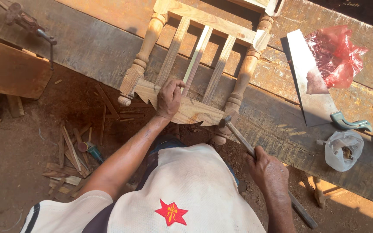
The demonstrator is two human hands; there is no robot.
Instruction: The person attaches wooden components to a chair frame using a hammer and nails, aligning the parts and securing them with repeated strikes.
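Chair frame [197,64] lying across tabletop [87,43]. Left hand [169,98] closed over its scalloped rail [191,111]; right hand [267,169] gripping hammer [238,134], head apparently touching that rail's right end

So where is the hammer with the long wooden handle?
In the head view, the wooden-handled hammer is in the right hand, lower right, its head against the carved wooden chair frame on the plank bench.

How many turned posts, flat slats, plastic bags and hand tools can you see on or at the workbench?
Turned wooden posts: 2
Flat wooden slats: 3
Plastic bags, red and clear: 2
Hand tools, hammer in right hand, handsaw: 2
Total: 9
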